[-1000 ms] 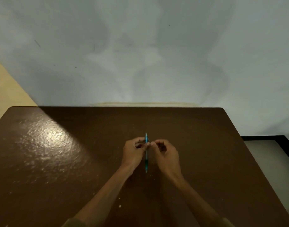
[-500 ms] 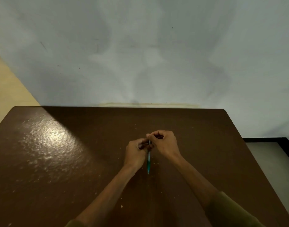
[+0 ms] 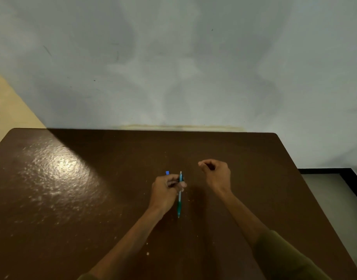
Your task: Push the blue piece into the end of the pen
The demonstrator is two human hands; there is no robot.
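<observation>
Teal plastic pen [image 3: 179,196] sits pinched upright-ish in my left hand [image 3: 165,190] above the brown table [image 3: 72,188], a small blue piece [image 3: 167,172] just beside my knuckles, while my right hand [image 3: 216,173] hovers apart, fingers curled on nothing visible.

Dim, soft pic w/ wide-angle bend at edges; glare patch lit the table [image 3: 58,164] at left, blotchy shadows crossed the wall [image 3: 173,67].
</observation>
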